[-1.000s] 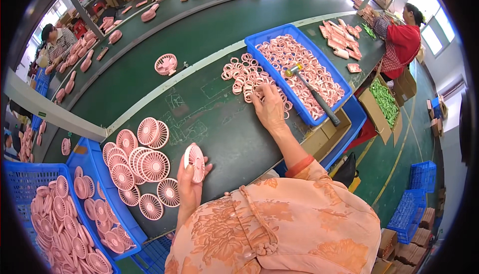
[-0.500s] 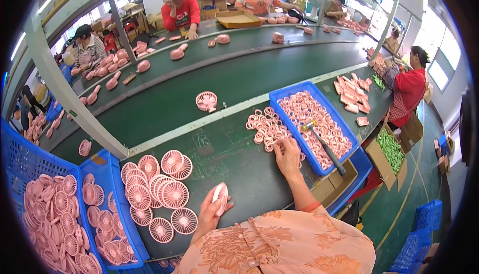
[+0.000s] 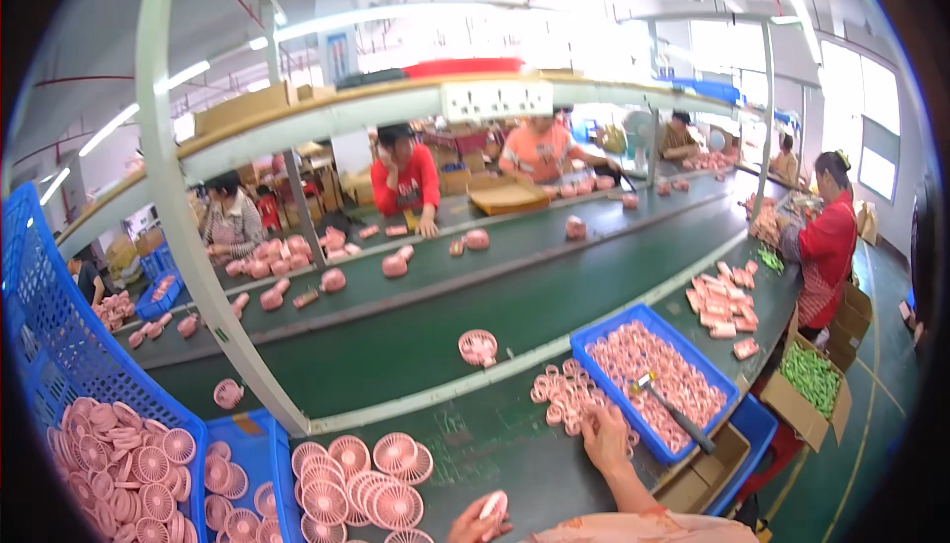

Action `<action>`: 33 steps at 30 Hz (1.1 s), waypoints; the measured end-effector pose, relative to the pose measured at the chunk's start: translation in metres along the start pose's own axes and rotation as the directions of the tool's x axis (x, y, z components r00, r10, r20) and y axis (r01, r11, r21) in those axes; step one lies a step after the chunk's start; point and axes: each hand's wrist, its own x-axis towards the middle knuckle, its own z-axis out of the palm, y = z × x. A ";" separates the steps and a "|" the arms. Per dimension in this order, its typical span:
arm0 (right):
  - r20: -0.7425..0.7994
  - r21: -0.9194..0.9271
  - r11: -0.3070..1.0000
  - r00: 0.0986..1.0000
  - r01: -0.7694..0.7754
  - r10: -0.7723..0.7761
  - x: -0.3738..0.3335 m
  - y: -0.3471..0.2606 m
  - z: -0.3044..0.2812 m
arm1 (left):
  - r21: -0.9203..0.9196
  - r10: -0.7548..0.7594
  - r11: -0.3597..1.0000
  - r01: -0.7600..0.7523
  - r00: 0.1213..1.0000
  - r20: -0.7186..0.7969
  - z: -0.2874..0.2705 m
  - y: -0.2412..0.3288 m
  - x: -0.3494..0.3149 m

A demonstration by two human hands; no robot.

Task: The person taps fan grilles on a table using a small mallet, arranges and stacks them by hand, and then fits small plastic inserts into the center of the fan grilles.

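My left hand (image 3: 469, 523), low in the view, is closed around a round pink fan grille (image 3: 494, 506) seen nearly edge-on. My right hand (image 3: 606, 441) is at the near edge of a pile of small pink rings (image 3: 562, 391); its fingers are bent together, and whatever is between them is too small to make out. Beside that hand stands a blue tray (image 3: 584, 337) full of similar rings, with a hammer (image 3: 683, 418) lying across it. Several pink grilles (image 3: 398, 499) lie stacked and spread left of my left hand.
Blue crates (image 3: 242, 434) of grilles stand at the left. A conveyor belt (image 3: 396, 382) beyond the bench carries pink fan parts (image 3: 479, 347). A white post (image 3: 213, 296) rises at left. Co-workers sit across the belt; a person in red (image 3: 829, 246) is at right, near a box of green parts (image 3: 809, 382).
The view has tilted upward, so the bench and both hands appear lower. My left hand still holds the grille, and my right hand stays by the rings.
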 end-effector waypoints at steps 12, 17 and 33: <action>0.117 -0.010 0.996 0.990 -0.084 0.084 0.002 -0.005 -0.005 | 0.102 0.065 0.993 -0.067 0.998 0.017 0.002 -0.007 0.015; -0.004 0.017 0.999 0.999 -0.033 0.033 -0.001 0.001 0.002 | 0.002 0.075 0.997 -0.075 0.994 -0.082 -0.001 -0.016 0.022; 0.005 0.186 0.953 0.970 -0.239 0.242 0.005 -0.034 -0.012 | 0.121 0.117 0.986 -0.114 0.993 -0.018 0.001 0.010 0.014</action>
